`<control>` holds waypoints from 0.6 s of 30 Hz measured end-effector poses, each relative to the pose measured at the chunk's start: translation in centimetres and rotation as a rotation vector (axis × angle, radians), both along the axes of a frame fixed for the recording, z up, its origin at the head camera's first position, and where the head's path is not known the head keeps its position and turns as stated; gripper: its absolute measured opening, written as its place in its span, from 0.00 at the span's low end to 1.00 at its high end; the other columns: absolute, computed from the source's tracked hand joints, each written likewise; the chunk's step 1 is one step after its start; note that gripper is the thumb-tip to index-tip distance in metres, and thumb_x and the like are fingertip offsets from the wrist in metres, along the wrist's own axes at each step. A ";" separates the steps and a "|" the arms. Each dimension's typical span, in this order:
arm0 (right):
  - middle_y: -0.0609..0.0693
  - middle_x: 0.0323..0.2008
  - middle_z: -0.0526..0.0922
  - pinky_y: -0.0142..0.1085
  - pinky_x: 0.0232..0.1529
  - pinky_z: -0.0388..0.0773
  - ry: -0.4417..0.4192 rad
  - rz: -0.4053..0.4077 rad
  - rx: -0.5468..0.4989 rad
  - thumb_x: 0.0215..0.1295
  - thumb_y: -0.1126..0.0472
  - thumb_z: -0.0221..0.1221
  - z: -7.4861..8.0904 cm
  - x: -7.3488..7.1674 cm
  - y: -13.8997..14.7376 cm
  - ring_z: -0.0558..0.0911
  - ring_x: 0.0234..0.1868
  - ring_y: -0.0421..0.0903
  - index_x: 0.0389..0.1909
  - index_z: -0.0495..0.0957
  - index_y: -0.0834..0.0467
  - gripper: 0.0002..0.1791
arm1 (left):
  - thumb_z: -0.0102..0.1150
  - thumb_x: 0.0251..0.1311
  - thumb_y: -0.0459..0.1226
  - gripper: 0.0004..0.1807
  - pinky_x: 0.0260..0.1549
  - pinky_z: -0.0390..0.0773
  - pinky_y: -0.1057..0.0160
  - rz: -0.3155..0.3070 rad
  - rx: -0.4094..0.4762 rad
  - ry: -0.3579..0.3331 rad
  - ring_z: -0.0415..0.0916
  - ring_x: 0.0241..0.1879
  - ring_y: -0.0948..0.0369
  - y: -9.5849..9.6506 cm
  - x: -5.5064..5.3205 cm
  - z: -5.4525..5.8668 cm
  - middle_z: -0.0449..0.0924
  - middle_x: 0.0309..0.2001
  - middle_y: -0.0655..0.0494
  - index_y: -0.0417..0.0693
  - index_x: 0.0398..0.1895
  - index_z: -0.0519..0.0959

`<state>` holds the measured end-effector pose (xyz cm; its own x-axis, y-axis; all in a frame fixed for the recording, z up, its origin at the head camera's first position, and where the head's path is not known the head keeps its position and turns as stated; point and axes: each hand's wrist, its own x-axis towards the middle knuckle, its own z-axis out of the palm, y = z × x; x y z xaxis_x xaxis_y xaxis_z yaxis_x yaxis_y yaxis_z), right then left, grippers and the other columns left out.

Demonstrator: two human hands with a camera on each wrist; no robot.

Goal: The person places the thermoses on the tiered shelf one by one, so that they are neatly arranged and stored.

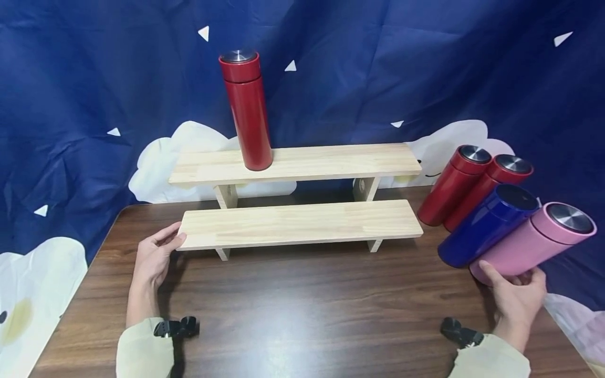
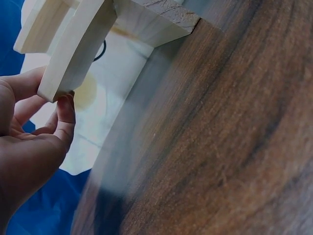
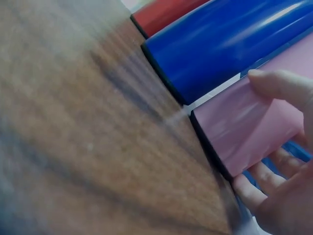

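My left hand pinches the left end of the lower board of a two-tier wooden shelf. The left wrist view shows the board's end between the fingers. At the right, my right hand grips a pink vacuum flask low on its body, thumb on one side and fingers round the other. This flask stands upright beside a blue flask; in the right wrist view a narrow gap shows between the pink flask and the blue one near their bases.
One red flask stands on the upper board, left of its middle. Two more red flasks, one of them nearer the shelf, stand on the brown table behind the blue one. A dark blue curtain with clouds hangs behind.
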<state>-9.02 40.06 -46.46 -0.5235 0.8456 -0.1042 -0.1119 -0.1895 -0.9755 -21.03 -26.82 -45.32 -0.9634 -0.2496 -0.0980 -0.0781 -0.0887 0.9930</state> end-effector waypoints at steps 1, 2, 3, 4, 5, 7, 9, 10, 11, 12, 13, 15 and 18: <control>0.45 0.47 0.75 0.18 0.32 0.76 -0.002 -0.005 0.016 0.43 0.84 0.71 -0.1 0.1 0.0 0.77 0.43 0.36 0.51 0.73 0.48 0.39 | 0.70 0.60 0.28 0.32 0.50 0.73 0.78 0.000 0.000 -0.003 0.72 0.52 0.64 0.0 0.0 0.0 0.82 0.43 0.67 0.27 0.66 0.70; 0.45 0.47 0.75 0.18 0.32 0.76 -0.001 -0.011 0.028 0.43 0.84 0.72 -0.2 0.2 0.0 0.77 0.42 0.36 0.50 0.73 0.48 0.38 | 0.70 0.60 0.28 0.32 0.50 0.73 0.78 0.001 0.001 -0.007 0.72 0.52 0.65 0.0 0.1 -0.1 0.82 0.43 0.67 0.27 0.66 0.70; 0.45 0.46 0.76 0.18 0.32 0.75 0.003 -0.019 0.041 0.43 0.84 0.72 -0.3 0.2 0.0 0.77 0.41 0.36 0.49 0.74 0.48 0.37 | 0.70 0.60 0.28 0.32 0.50 0.73 0.78 0.003 0.000 -0.011 0.72 0.51 0.65 0.0 0.1 -0.1 0.82 0.43 0.67 0.27 0.66 0.70; 0.45 0.45 0.77 0.18 0.33 0.75 0.012 -0.029 0.048 0.42 0.84 0.72 -0.3 0.3 0.0 0.78 0.41 0.36 0.48 0.74 0.48 0.37 | 0.70 0.60 0.28 0.31 0.49 0.73 0.78 0.005 -0.003 -0.013 0.72 0.51 0.65 0.0 0.1 -0.1 0.82 0.43 0.67 0.27 0.66 0.71; 0.45 0.44 0.78 0.18 0.33 0.76 0.030 -0.039 0.053 0.41 0.84 0.72 -0.2 0.3 0.1 0.78 0.40 0.36 0.48 0.75 0.49 0.36 | 0.70 0.60 0.28 0.31 0.50 0.73 0.78 0.006 -0.006 -0.014 0.73 0.51 0.65 -0.1 0.1 -0.1 0.81 0.43 0.67 0.27 0.66 0.71; 0.45 0.42 0.80 0.18 0.33 0.76 0.077 -0.059 0.062 0.41 0.85 0.72 0.1 0.2 0.2 0.79 0.39 0.37 0.46 0.76 0.50 0.35 | 0.70 0.60 0.27 0.31 0.50 0.73 0.78 0.009 -0.011 -0.009 0.72 0.52 0.64 0.0 0.0 -0.1 0.81 0.44 0.66 0.27 0.66 0.71; 0.46 0.39 0.81 0.19 0.32 0.76 0.139 -0.091 0.057 0.39 0.86 0.72 0.7 0.0 0.4 0.79 0.38 0.38 0.43 0.78 0.53 0.33 | 0.70 0.60 0.27 0.31 0.51 0.72 0.77 0.010 -0.008 -0.001 0.72 0.53 0.64 0.0 -0.2 0.0 0.81 0.45 0.65 0.27 0.66 0.71; 0.47 0.39 0.81 0.20 0.32 0.77 0.170 -0.103 0.055 0.39 0.86 0.71 1.0 -0.1 0.5 0.79 0.38 0.39 0.43 0.79 0.54 0.32 | 0.70 0.60 0.27 0.31 0.51 0.72 0.77 0.011 -0.007 0.003 0.72 0.53 0.63 0.0 -0.2 0.1 0.80 0.45 0.64 0.27 0.66 0.71; 0.47 0.38 0.82 0.20 0.32 0.77 0.188 -0.109 0.060 0.39 0.86 0.71 1.4 -0.2 0.6 0.79 0.37 0.40 0.42 0.79 0.54 0.31 | 0.70 0.60 0.27 0.31 0.52 0.72 0.77 0.014 -0.006 0.006 0.72 0.54 0.63 0.0 -0.3 0.1 0.80 0.46 0.64 0.27 0.66 0.71; 0.48 0.38 0.82 0.20 0.32 0.77 0.201 -0.113 0.066 0.39 0.85 0.71 1.8 -0.3 0.6 0.79 0.38 0.40 0.42 0.80 0.54 0.31 | 0.69 0.60 0.27 0.30 0.51 0.72 0.77 0.018 -0.005 0.007 0.72 0.54 0.63 0.1 -0.3 0.2 0.80 0.46 0.63 0.27 0.65 0.72; 0.48 0.38 0.82 0.20 0.33 0.77 0.210 -0.119 0.071 0.39 0.85 0.71 2.2 -0.4 0.7 0.79 0.38 0.40 0.41 0.80 0.54 0.30 | 0.69 0.60 0.27 0.30 0.51 0.72 0.77 0.021 -0.001 0.006 0.72 0.54 0.63 0.1 -0.4 0.2 0.80 0.46 0.63 0.27 0.65 0.72; 0.46 0.37 0.82 0.19 0.33 0.76 0.178 -0.129 0.112 0.40 0.82 0.73 3.0 -0.3 0.9 0.78 0.37 0.38 0.41 0.80 0.53 0.29 | 0.69 0.60 0.26 0.30 0.51 0.73 0.77 0.023 0.000 0.003 0.72 0.54 0.63 0.1 -0.4 0.3 0.80 0.45 0.64 0.27 0.65 0.72; 0.44 0.36 0.82 0.18 0.34 0.73 0.139 -0.149 0.182 0.39 0.78 0.74 4.0 0.0 1.2 0.78 0.36 0.36 0.40 0.80 0.50 0.28 | 0.69 0.61 0.26 0.30 0.51 0.73 0.77 0.019 -0.002 0.007 0.71 0.54 0.63 0.1 -0.3 0.2 0.80 0.45 0.64 0.27 0.65 0.72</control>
<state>-9.05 41.23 -42.45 -0.3909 0.9125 0.1204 -0.2605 0.0158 -0.9654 -21.37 -26.73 -45.09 -0.9591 -0.2678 -0.0913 -0.0699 -0.0885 0.9936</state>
